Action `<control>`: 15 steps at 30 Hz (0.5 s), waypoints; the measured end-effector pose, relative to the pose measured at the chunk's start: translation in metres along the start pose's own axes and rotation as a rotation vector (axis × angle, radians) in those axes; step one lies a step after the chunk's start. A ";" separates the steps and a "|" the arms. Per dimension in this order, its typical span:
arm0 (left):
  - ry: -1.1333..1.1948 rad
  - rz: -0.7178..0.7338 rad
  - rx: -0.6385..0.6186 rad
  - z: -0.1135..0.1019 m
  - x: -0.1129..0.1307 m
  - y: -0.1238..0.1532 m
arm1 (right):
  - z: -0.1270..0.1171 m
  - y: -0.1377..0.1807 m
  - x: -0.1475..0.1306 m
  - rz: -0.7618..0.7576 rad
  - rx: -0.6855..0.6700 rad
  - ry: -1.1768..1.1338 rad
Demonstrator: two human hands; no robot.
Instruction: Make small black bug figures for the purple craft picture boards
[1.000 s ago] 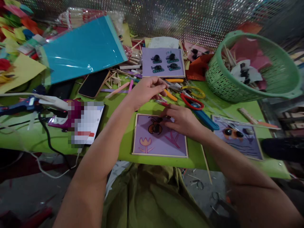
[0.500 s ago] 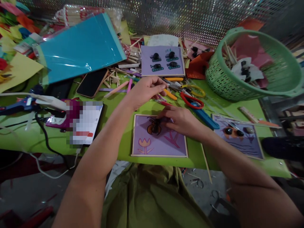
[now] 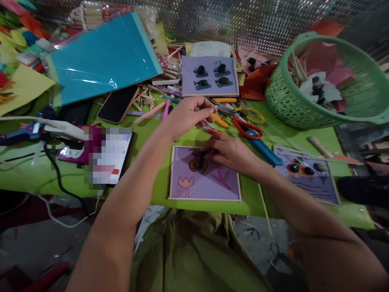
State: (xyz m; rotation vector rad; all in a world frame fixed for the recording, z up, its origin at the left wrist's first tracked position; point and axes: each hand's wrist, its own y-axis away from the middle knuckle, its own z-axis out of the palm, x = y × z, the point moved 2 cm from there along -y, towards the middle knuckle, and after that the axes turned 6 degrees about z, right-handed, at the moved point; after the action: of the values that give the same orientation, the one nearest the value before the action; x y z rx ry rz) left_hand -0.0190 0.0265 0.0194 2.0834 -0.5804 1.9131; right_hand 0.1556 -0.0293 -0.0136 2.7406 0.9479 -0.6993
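Observation:
A purple framed craft board [image 3: 194, 184] lies on the green table [image 3: 42, 174] before me, with an orange and black bug [image 3: 198, 163] and a pink tulip glued on it. My right hand [image 3: 231, 152] rests on the board's top edge, its fingertips pressed together at the bug's head. Just above the board my left hand [image 3: 187, 114] hovers with fingers curled and pinched; what it holds is too small to make out.
Scissors [image 3: 247, 126] and pens lie past the hands. A green basket [image 3: 322, 81] of scraps stands at the right. Two other purple boards [image 3: 209, 76] [image 3: 313, 180], a phone [image 3: 118, 104], teal sheets [image 3: 103, 56] and a glue gun [image 3: 27, 132] lie around.
Both hands stay almost still; the right fingertips have shifted slightly at the bug's head. The view has drifted a little.

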 end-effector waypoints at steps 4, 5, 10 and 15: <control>-0.003 0.006 0.000 0.000 -0.001 0.000 | 0.003 0.000 -0.001 -0.017 0.026 -0.017; -0.005 0.009 0.001 0.000 -0.001 0.000 | 0.004 0.000 -0.002 -0.018 0.029 -0.020; -0.013 0.020 -0.008 0.000 -0.002 0.000 | 0.005 0.000 -0.005 -0.002 0.007 -0.034; -0.011 0.018 -0.006 0.000 -0.002 0.000 | 0.002 0.001 -0.006 0.004 -0.003 -0.041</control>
State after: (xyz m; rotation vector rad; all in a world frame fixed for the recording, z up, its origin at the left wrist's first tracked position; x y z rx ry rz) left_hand -0.0186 0.0269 0.0171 2.0931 -0.6092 1.9085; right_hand 0.1515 -0.0344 -0.0126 2.7141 0.9340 -0.7493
